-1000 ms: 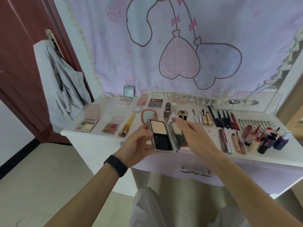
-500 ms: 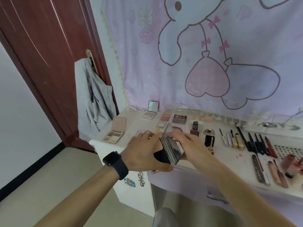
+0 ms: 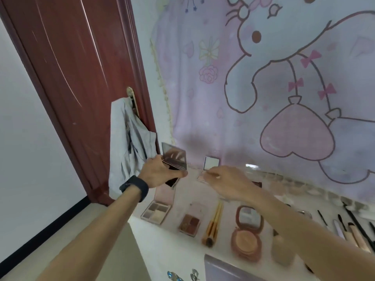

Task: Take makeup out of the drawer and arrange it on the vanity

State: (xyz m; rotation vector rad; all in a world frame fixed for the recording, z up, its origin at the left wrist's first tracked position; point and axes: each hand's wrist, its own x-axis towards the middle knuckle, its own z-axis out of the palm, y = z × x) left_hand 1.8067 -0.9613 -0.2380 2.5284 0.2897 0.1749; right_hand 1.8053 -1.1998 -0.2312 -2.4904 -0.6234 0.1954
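**Silver mirrored compact held at the far left of the counter**

The silver rectangular compact (image 3: pixel 175 158) stands open, mirror lid upright, above the far left corner of the pale counter (image 3: pixel 182 191). The left grip (image 3: pixel 160 173), a black band (image 3: pixel 135 187) on its wrist, holds it with thumb and fingers curled round its edges. Whether its dark base touches the counter I cannot tell.

Just to the right, the right grip (image 3: pixel 227 182) is wide, with loose fingers over a small square-mirrored compact (image 3: pixel 212 162). Nearer lie a pink-lidded eyeshadow palette (image 3: pixel 157 211), a brown four-pan palette (image 3: pixel 189 222), gold-handled brushes (image 3: pixel 213 226) and a round peach blush compact (image 3: pixel 246 238).
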